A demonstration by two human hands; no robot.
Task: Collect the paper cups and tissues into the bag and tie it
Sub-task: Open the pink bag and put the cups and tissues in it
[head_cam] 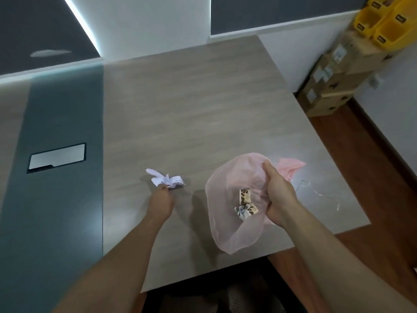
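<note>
A translucent pink plastic bag (225, 224) lies on the wooden table (191, 114), its mouth held wide. My right hand (278, 195) grips the bag's rim on its right side. Inside the bag sits a crushed paper cup (246, 203) with a brown spotted pattern, with a bit of crumpled tissue beside it. To the left of the bag, my left hand (161, 203) pinches a crumpled white tissue (165, 179) just above the tabletop. A loose pink flap of the bag (291, 167) sticks out behind my right hand.
A thin pale string or strip (325, 194) lies on the table right of the bag. A grey band with a metal cable hatch (57, 158) runs down the table's left. Cardboard boxes (331, 82) and yellow bins (383, 16) stand at the right wall. A dark chair (225, 294) is below the table edge.
</note>
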